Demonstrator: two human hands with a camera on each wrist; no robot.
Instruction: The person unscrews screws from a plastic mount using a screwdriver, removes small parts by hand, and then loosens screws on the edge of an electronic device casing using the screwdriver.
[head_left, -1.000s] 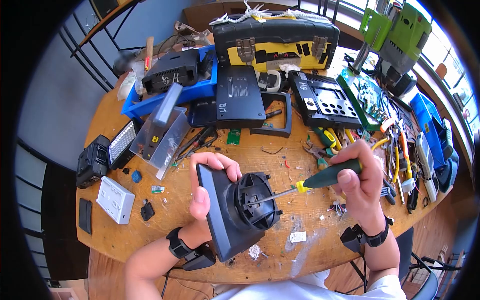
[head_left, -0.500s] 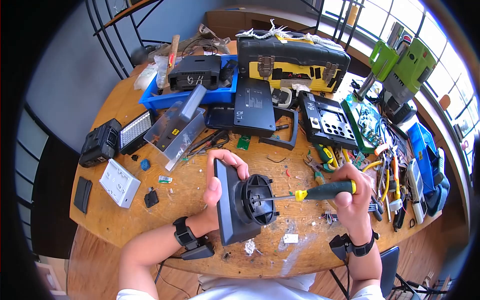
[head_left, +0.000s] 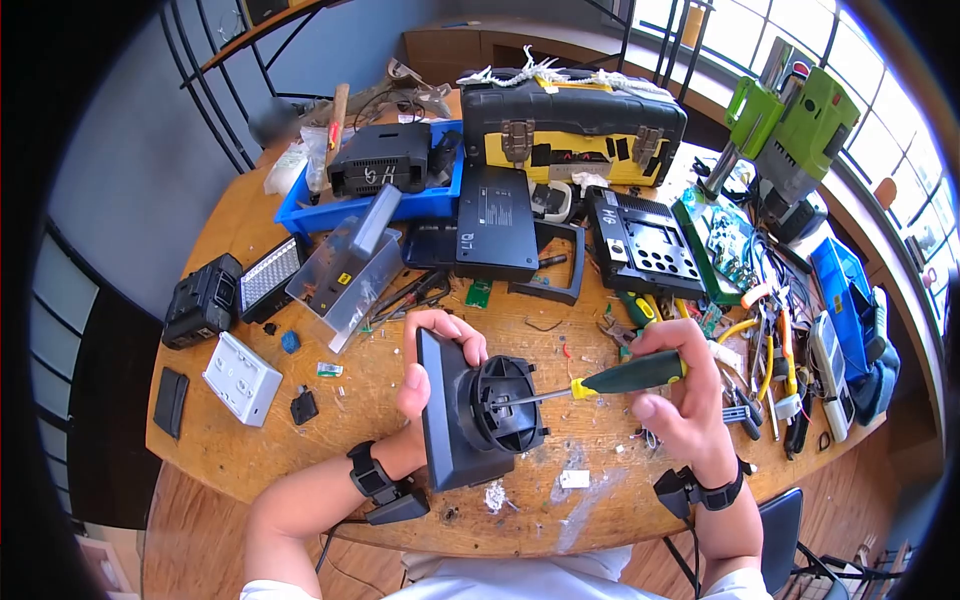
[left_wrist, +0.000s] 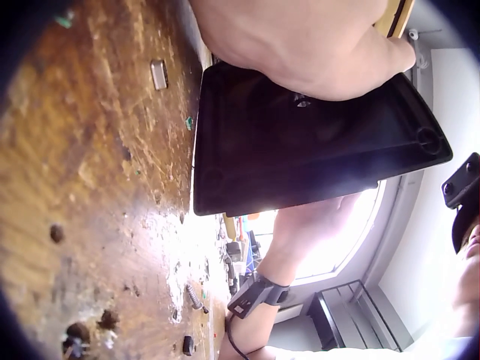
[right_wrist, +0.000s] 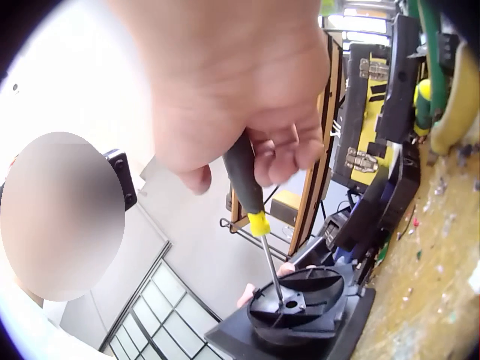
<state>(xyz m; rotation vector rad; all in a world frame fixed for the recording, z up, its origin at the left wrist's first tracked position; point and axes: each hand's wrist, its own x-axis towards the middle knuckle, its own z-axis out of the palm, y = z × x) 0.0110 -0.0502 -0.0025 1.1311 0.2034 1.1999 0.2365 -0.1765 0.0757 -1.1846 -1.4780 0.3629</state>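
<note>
My left hand (head_left: pixel 412 386) grips a black plastic stand base (head_left: pixel 448 430) by its edge, thumb on the near side and fingers over the top. A round collar with ribs (head_left: pixel 520 430) faces right. In the left wrist view the smooth dark underside (left_wrist: pixel 300 165) shows beneath the hand. My right hand (head_left: pixel 697 420) holds a dark green screwdriver (head_left: pixel 632 375) with a yellow neck, fingers curled over its handle, thumb lower. The shaft runs into the collar. In the right wrist view, its tip meets a small plate (right_wrist: pixel 291 303) with holes at the collar's centre.
Behind the hands stand a clear plastic box (head_left: pixel 345 285), a blue tray (head_left: pixel 290 212), a black-and-yellow toolbox (head_left: pixel 575 125) and black device casings (head_left: pixel 495 225). Pliers and other hand tools (head_left: pixel 785 350) crowd the right side. A white block (head_left: pixel 243 378) sits at left.
The head view has shifted. The screwdriver's tip stays in the collar while its handle changes angle. My right thumb now stands farther from the handle.
</note>
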